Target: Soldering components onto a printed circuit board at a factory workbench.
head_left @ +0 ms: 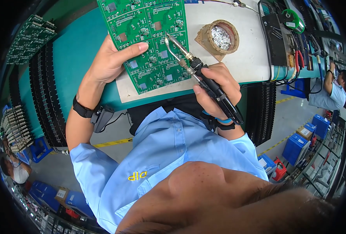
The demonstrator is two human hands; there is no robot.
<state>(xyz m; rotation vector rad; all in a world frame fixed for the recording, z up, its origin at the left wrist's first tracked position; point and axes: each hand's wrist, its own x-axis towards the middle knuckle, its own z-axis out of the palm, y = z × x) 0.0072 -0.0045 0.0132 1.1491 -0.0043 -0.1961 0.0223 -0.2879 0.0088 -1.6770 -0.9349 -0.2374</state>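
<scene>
My left hand (111, 59) grips a green circuit board panel (149, 58) by its left edge, thumb lying on top. The panel carries several repeated sections with square chips and small parts, and its far end runs out of view. In my right hand (221, 87) is a black-handled soldering iron (219, 97). A thin curved metal tube (173, 52) runs along its shaft. The iron's tip is over the middle of the panel; whether it touches cannot be made out. Right of the panel, a round brown pot (206, 38) holds silvery scraps.
A white sheet (253, 58) covers part of the green bench. At right are a green wire spool (294, 21), red-handled pliers (301, 60) and cables. More circuit boards (30, 41) stand at left near a black slotted rack (44, 93). Another person (331, 91) sits at far right.
</scene>
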